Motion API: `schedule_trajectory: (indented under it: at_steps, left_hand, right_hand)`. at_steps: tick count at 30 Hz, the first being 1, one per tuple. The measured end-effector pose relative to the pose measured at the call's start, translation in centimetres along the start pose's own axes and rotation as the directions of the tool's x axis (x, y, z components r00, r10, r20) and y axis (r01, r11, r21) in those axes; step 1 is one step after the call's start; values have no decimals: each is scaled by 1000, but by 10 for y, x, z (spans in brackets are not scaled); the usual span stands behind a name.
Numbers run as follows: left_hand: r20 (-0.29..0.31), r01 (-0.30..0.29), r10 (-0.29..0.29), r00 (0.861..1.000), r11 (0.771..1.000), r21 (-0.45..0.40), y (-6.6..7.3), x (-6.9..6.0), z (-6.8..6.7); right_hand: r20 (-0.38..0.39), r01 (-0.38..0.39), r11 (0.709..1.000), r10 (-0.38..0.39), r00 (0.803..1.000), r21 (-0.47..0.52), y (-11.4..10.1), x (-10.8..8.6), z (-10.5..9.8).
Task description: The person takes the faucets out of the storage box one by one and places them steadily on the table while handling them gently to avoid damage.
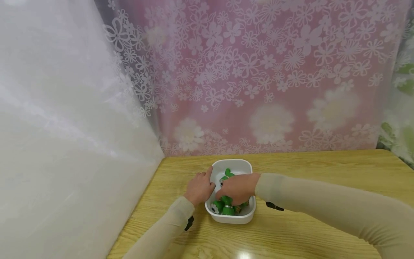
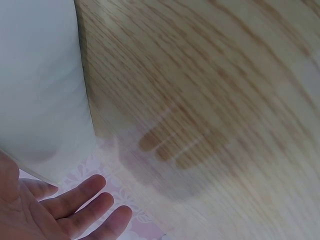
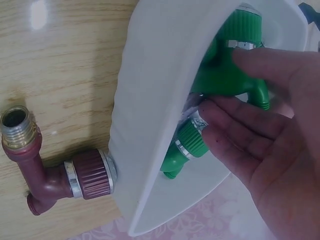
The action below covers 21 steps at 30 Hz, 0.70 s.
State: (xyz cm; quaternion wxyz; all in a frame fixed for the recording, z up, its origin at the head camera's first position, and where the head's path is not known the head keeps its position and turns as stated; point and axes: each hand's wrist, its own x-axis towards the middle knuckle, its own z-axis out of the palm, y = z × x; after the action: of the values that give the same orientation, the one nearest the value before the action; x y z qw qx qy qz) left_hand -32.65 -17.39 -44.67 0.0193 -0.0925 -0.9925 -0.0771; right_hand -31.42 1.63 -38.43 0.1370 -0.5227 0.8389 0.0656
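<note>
A white plastic tub [image 1: 231, 219] stands on the table with several green taps [image 1: 228, 211] inside. My left hand [image 1: 198, 188] holds the tub's left rim, the thumb over the inner side; in the left wrist view its other fingers [image 2: 82, 192] extend loosely beyond the wall. Reaching into the tub, my right hand [image 1: 238, 188] grips a green tap [image 3: 220, 80] between thumb and fingers. Below those fingers lies another green tap [image 3: 186, 144] with a ribbed collar. Outside the tub, a maroon tap [image 3: 47, 182] with a brass threaded end rests on the table.
The wooden table [image 1: 304, 233] extends around the tub. A pink floral curtain [image 1: 258, 79] hangs along its back edge, and white sheeting [image 1: 64, 126] covers the left side. My right sleeve [image 1: 317, 201] crosses above the table's right part.
</note>
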Motion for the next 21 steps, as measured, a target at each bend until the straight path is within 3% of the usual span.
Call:
schedule_trajectory:
  at_steps: [10, 21]
  left_hand:
    - [-11, -6, 6, 1000, 1000, 4, -1, 1, 1]
    - [-13, -6, 6, 1000, 1000, 14, -1, 0, 2]
  right_hand:
    - [4, -15, 997, 15, 1000, 72, -3, -3, 0]
    - [-44, -3, 996, 8, 999, 93, -3, -3, 10]
